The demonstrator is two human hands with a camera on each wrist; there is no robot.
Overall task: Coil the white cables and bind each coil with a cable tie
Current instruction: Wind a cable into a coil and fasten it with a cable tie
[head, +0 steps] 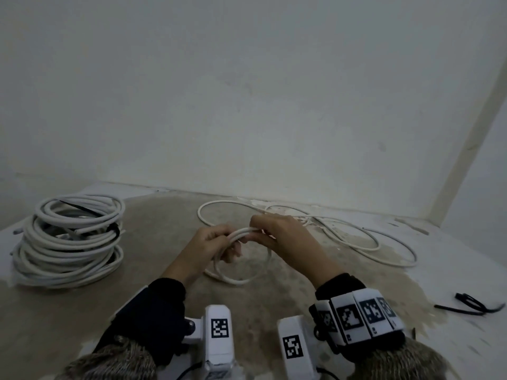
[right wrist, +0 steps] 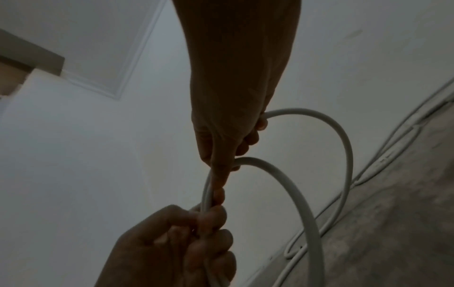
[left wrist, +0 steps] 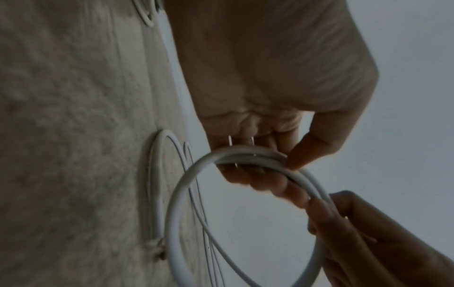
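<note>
A small coil of white cable [head: 235,278] hangs between my two hands above the floor. My left hand [head: 230,244] grips the top of the coil, with fingers and thumb curled round the bunched turns. My right hand [head: 258,229] pinches the same cable just to the right of it. In the left wrist view my left hand [left wrist: 265,169] holds two or three turns of the cable loop [left wrist: 176,203]. In the right wrist view my right hand [right wrist: 228,167] holds the cable [right wrist: 297,196] above my left. The rest of the cable [head: 365,242] trails in loose loops on the floor to the right.
A pile of coiled white cables [head: 68,239] bound with black ties stands at the left. Loose black cable ties [head: 472,304] lie on the floor at the right. A white wall [head: 247,105] rises close behind the loose cable, with a corner at the right.
</note>
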